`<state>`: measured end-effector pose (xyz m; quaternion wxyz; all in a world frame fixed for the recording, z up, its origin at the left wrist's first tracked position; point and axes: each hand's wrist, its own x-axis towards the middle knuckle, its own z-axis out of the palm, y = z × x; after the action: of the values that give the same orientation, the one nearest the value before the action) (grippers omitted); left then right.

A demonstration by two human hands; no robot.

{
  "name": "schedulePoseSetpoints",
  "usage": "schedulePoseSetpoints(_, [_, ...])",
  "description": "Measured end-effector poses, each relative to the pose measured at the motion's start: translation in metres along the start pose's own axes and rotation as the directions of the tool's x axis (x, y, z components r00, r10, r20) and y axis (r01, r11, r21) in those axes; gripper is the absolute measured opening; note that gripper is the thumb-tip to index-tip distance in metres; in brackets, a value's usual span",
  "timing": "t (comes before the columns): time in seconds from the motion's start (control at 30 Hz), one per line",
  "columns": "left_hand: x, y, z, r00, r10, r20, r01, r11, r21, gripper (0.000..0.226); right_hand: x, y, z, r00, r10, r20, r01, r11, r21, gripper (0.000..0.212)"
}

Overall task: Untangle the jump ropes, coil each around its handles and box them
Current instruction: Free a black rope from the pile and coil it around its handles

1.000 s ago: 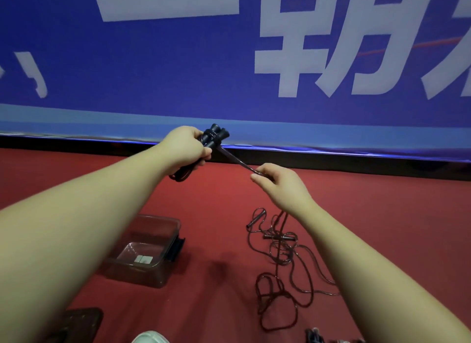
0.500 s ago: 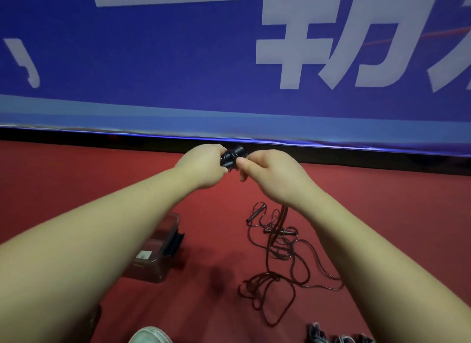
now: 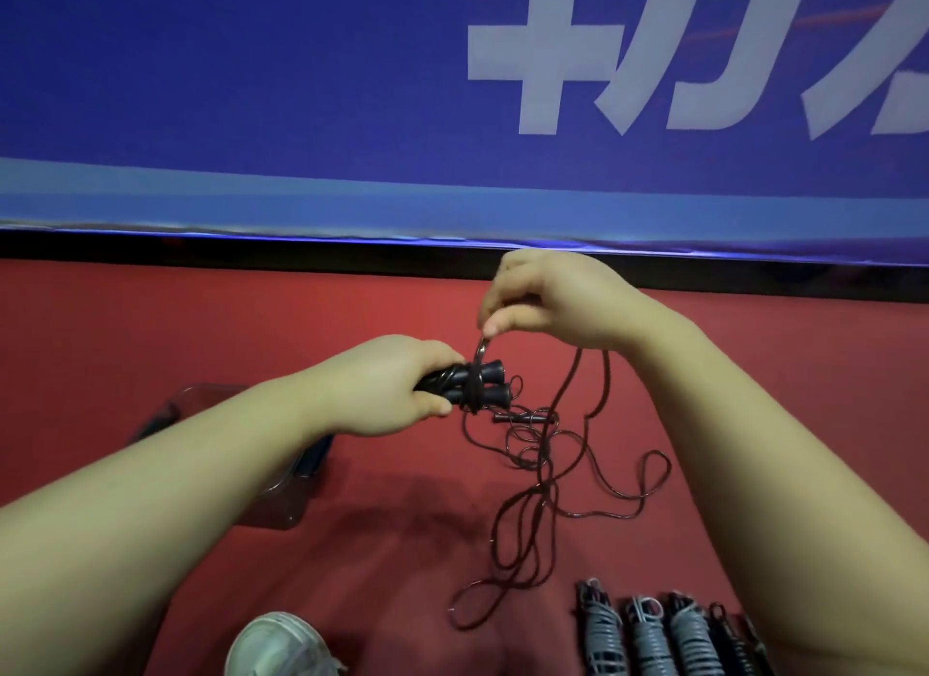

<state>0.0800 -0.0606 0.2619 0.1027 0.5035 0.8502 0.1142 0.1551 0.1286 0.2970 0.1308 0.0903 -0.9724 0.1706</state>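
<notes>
My left hand (image 3: pixel 389 386) grips a pair of black jump-rope handles (image 3: pixel 485 386) held side by side, with a few turns of dark rope wound around them. Just above them my right hand (image 3: pixel 545 296) pinches the dark rope (image 3: pixel 481 347) near the handles. More of that rope hangs from my right hand and runs down to a loose tangle (image 3: pixel 533 479) on the red floor. A clear plastic box (image 3: pixel 281 494) lies on the floor under my left forearm, mostly hidden by it.
Several coiled grey and black jump ropes (image 3: pixel 648 635) lie in a row at the bottom right. The toe of a white shoe (image 3: pixel 274 645) shows at the bottom edge. A blue banner wall (image 3: pixel 251 97) with white characters closes off the far side.
Both hands have come lower and nearer. My right hand has lifted above the handles, pulling the rope up, and rope turns now show around them. The camera has tilted down, revealing the coiled ropes.
</notes>
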Motion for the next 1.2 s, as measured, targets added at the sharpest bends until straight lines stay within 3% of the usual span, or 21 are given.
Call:
schedulePoseSetpoints(0.1, [-0.005,-0.002,0.011,0.998,-0.007,0.062,0.006,1.0,0.011,0.031,-0.007,0.0,-0.004,0.984,-0.065,0.167,0.056,0.997,0.056,0.019])
schedulePoseSetpoints(0.17, [-0.003,-0.001,0.021,0.993,-0.024,0.112,0.017,0.998,0.063,0.027,-0.005,-0.005,-0.001,0.966,-0.131,0.225,0.147,0.987,-0.058,0.018])
schedulePoseSetpoints(0.27, [0.0,-0.001,0.022,0.992,-0.055,0.112,0.052,0.998,0.033,0.025,0.0,-0.009,0.001,0.968,-0.191,0.165,0.231,0.936,-0.267,0.019])
schedulePoseSetpoints(0.4, [-0.001,0.0,0.018,0.991,-0.012,0.134,0.002,0.998,0.069,0.03,-0.001,-0.003,0.004,0.965,-0.156,0.211,0.224,0.909,-0.352,0.029])
schedulePoseSetpoints(0.5, [-0.003,0.004,0.021,0.982,0.012,0.189,-0.035,0.992,0.118,0.016,-0.001,-0.001,0.01,0.949,-0.063,0.31,0.172,0.926,-0.336,0.032])
schedulePoseSetpoints(0.57, [-0.004,0.009,0.022,0.977,0.035,0.21,-0.067,0.986,0.152,0.012,0.002,0.0,0.013,0.922,0.013,0.388,0.085,0.968,-0.234,0.026])
schedulePoseSetpoints(0.63, [-0.006,0.015,0.022,0.977,0.072,0.203,-0.111,0.975,0.191,0.015,0.003,0.009,0.017,0.902,0.037,0.431,-0.035,0.999,-0.012,0.032])
schedulePoseSetpoints(0.7, [-0.007,0.02,0.021,0.978,0.122,0.166,-0.16,0.959,0.234,0.009,0.0,0.019,0.022,0.892,0.043,0.451,-0.162,0.96,0.23,0.038])
schedulePoseSetpoints(0.87, [-0.012,0.028,0.014,0.976,0.211,0.062,-0.219,0.957,0.189,0.013,-0.013,0.039,0.045,0.83,-0.001,0.558,-0.441,0.613,0.656,0.037])
schedulePoseSetpoints(0.97, [-0.016,0.03,0.009,0.973,0.224,-0.056,-0.216,0.969,0.122,0.026,-0.018,0.047,0.053,0.828,-0.147,0.541,-0.475,0.329,0.816,0.029])
schedulePoseSetpoints(1.03, [-0.019,0.03,0.007,0.978,0.195,-0.079,-0.193,0.98,0.043,0.033,-0.023,0.052,0.053,0.835,-0.235,0.498,-0.458,0.205,0.865,0.041])
schedulePoseSetpoints(1.1, [-0.019,0.03,0.006,0.986,0.162,-0.027,-0.162,0.987,0.012,0.031,-0.025,0.054,0.051,0.87,-0.207,0.448,-0.404,0.223,0.887,0.04])
schedulePoseSetpoints(1.2, [-0.018,0.03,0.009,0.988,0.138,0.067,-0.141,0.989,0.048,0.019,-0.023,0.046,0.043,0.927,-0.077,0.367,-0.283,0.497,0.82,0.009])
